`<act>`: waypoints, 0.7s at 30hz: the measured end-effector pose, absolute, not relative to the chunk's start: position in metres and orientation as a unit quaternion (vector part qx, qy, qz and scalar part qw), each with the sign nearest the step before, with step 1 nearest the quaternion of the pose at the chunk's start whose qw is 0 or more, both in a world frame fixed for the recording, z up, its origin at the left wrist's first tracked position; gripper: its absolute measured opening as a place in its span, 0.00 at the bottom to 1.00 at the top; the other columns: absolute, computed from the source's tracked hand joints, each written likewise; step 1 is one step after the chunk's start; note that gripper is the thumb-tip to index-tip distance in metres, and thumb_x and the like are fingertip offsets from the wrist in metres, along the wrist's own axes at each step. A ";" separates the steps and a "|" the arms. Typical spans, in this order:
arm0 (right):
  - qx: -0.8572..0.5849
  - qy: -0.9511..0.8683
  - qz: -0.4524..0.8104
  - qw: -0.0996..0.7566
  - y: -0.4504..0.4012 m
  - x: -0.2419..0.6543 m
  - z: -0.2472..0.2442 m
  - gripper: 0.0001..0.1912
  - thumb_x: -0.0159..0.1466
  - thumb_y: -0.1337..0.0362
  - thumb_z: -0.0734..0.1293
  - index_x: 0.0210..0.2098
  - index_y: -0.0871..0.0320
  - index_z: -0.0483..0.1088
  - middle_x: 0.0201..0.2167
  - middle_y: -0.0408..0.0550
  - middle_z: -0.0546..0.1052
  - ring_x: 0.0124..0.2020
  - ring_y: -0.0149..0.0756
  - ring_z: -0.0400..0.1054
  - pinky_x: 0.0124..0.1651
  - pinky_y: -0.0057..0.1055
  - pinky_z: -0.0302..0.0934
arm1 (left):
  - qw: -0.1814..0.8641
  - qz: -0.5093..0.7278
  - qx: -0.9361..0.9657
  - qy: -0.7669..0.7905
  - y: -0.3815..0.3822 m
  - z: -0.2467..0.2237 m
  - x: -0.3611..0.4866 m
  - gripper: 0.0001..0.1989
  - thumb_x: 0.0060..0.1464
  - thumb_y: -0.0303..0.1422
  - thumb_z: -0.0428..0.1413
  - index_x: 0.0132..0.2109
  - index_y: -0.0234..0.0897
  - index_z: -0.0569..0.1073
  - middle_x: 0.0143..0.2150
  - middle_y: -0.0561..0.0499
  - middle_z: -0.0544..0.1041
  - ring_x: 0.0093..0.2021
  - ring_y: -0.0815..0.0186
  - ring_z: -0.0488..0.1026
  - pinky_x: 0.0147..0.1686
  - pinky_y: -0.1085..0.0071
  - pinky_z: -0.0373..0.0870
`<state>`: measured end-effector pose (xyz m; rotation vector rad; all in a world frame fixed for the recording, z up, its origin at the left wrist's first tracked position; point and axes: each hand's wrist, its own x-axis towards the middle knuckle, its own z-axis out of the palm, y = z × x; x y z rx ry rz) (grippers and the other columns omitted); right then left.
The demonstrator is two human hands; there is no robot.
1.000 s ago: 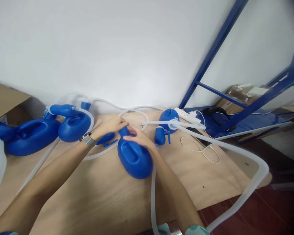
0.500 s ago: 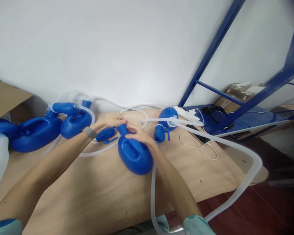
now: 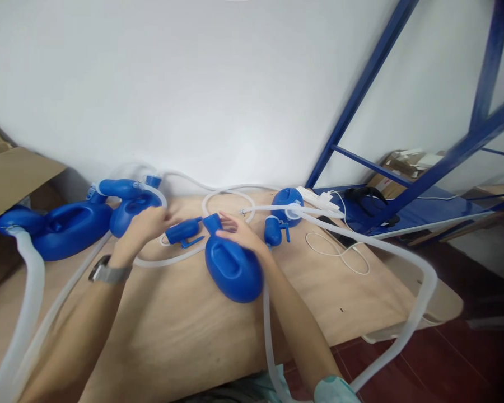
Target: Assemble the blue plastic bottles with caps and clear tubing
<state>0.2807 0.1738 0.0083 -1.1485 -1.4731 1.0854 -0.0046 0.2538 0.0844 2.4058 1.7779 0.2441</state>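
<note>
Touching bottle [image 3: 234, 271], slanted lengthwise, neck-first and leftward toward tabletop's [image 3: 172, 324] far edge, with right hand [image 3: 240, 232], fingers apart; cannot tell for left hand [image 3: 145, 228].

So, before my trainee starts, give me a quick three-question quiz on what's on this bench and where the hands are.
1. Which wrist wears the watch?
A) Left
B) Right
C) Neither

2. True or false: the neck of the blue bottle beside the right hand points toward the wall rather than toward the person.

3. Fill in the blank: seen from the person's side, the white power strip lies to the ____ of the right hand.

Key: 1. A; 2. true; 3. right
</note>
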 end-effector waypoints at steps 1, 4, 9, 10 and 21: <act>-0.497 -0.609 0.382 0.487 0.166 0.285 0.013 0.34 0.60 0.53 0.77 0.64 0.52 0.74 0.62 0.54 0.78 0.63 0.47 0.72 0.69 0.48 0.63 | 0.038 0.084 0.768 0.634 0.241 0.074 -0.014 0.26 0.61 0.55 0.52 0.23 0.41 0.68 0.26 0.42 0.75 0.29 0.53 0.72 0.28 0.66 0.52; -0.616 -0.586 0.170 0.498 0.130 0.312 0.022 0.23 0.70 0.49 0.67 0.57 0.54 0.78 0.58 0.55 0.80 0.63 0.48 0.71 0.70 0.48 0.60 | 0.025 0.074 0.732 0.676 0.216 0.043 -0.037 0.25 0.65 0.52 0.48 0.30 0.41 0.75 0.32 0.37 0.80 0.34 0.46 0.77 0.29 0.64 0.55; -0.842 -0.468 0.075 0.259 0.087 0.351 0.004 0.39 0.71 0.43 0.65 0.71 0.62 0.64 0.64 0.70 0.71 0.66 0.66 0.64 0.64 0.59 0.62 | 0.055 0.060 0.735 0.673 0.216 0.008 -0.043 0.23 0.66 0.45 0.48 0.36 0.37 0.82 0.41 0.32 0.84 0.42 0.43 0.81 0.32 0.64 0.61; -0.858 -0.464 0.075 0.209 0.086 0.353 -0.002 0.44 0.70 0.42 0.66 0.75 0.65 0.58 0.66 0.75 0.68 0.67 0.69 0.62 0.63 0.61 0.62 | 0.058 0.062 0.737 0.670 0.218 0.005 -0.042 0.22 0.66 0.45 0.48 0.38 0.36 0.83 0.42 0.32 0.84 0.44 0.43 0.81 0.33 0.64 0.62; -0.672 -0.687 -0.063 0.269 0.026 0.371 0.016 0.38 0.70 0.71 0.67 0.76 0.42 0.58 0.70 0.57 0.68 0.66 0.54 0.71 0.51 0.45 0.78 | 0.111 0.367 0.786 0.486 0.135 0.067 0.005 0.20 0.66 0.50 0.54 0.41 0.41 0.83 0.39 0.47 0.85 0.31 0.59 0.79 0.32 0.68 0.73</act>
